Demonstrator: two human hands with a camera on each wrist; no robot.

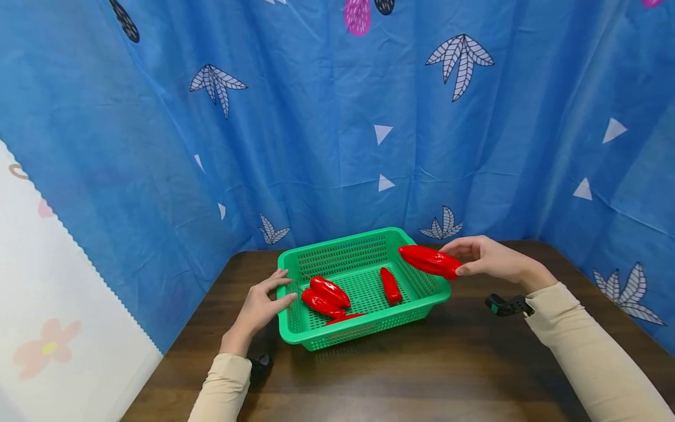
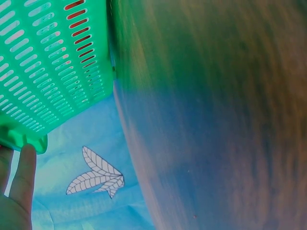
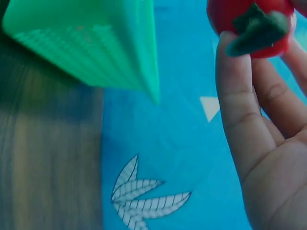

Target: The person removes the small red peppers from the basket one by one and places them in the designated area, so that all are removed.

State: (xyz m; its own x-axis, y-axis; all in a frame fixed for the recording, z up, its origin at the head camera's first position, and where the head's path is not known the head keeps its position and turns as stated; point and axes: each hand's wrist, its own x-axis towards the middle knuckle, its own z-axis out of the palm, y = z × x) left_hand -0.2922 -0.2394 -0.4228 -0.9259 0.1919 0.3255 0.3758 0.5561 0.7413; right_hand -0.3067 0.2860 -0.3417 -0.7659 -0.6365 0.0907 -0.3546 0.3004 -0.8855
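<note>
one pepper (image 1: 428,261), long axis aslant, tip leftward, in grip of right fingers (image 1: 460,243), left fingers (image 1: 275,283) loose

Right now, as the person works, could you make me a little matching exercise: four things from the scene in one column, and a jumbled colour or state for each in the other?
Things:
1. basket
2. left hand
3. curtain
4. right hand

Colours and states:
A. holding a red pepper
B. touching the basket's left end
C. green, with slotted walls
D. blue, with leaf prints

Right pairs: 1-C; 2-B; 3-D; 4-A
</note>
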